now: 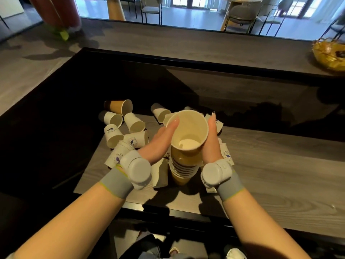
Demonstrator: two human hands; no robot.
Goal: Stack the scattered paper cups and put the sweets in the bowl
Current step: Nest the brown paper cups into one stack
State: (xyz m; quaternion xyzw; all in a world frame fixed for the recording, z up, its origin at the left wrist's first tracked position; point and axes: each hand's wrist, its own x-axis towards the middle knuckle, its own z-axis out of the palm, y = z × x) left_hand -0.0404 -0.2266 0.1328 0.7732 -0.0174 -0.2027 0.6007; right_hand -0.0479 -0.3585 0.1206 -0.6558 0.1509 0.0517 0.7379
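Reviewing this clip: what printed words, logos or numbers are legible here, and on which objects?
White cup by the left wrist: round purple logo, arc text starts "Tall", the rest too blurred to read.
White cup by the right wrist: same logo, lettering unreadable.
White cups at left and: logo only, text too small to read.
Brown cup stack and wrist devices: no text visible.

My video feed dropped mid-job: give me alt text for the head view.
Both hands, left hand and right hand, press flat against a stack of brown paper cups standing on the wooden counter. White paper cups lie scattered on their sides behind it; a golden wire bowl sits far right.
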